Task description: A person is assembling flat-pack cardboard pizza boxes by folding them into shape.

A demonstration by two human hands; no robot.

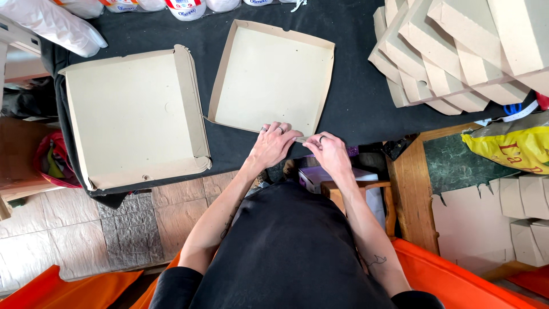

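Both hands, left hand and right hand, pinch the near wall of the open cardboard box tray; light, thin, easily creased, best held at folded edges.

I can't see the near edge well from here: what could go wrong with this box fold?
Both hands, left hand and right hand, press the near wall of the open box at the table edge; it might slip off. The finished box overhangs too. The leaning stack may slide.
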